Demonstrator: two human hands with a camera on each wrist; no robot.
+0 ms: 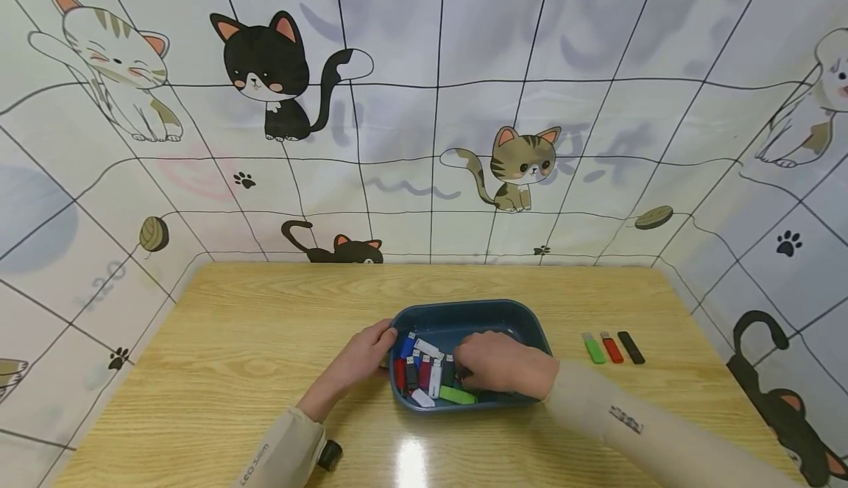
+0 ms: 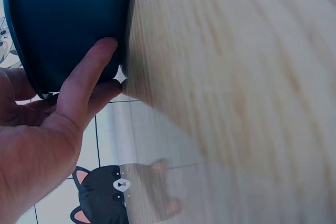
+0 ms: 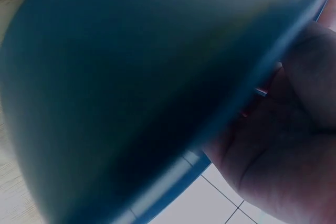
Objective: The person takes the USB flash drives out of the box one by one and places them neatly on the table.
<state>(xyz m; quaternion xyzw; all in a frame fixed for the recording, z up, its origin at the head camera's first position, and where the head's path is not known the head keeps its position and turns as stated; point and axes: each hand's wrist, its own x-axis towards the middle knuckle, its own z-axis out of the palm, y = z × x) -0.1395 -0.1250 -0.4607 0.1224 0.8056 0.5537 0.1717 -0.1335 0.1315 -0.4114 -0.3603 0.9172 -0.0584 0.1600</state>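
A dark blue plastic bin [image 1: 464, 315] stands on the table, holding several USB sticks toward its left side. Among them lie a white stick [image 1: 434, 379], a green stick [image 1: 457, 395], a dark red stick [image 1: 425, 372] and a blue stick [image 1: 408, 344]. My left hand [image 1: 366, 352] grips the bin's left end, its thumb [image 2: 88, 72] along the outer wall in the left wrist view. Over the right side reaches my right hand [image 1: 497, 361], fingers down inside the bin beside the sticks. Its fingertips are hidden, so I cannot tell what they hold.
Right of the bin, a green stick [image 1: 594, 349], a red stick [image 1: 612, 348] and a black stick [image 1: 631, 348] lie in a row on the wooden table [image 1: 265, 326]. A cloth printed with cats [image 1: 397, 120] hangs behind and at both sides.
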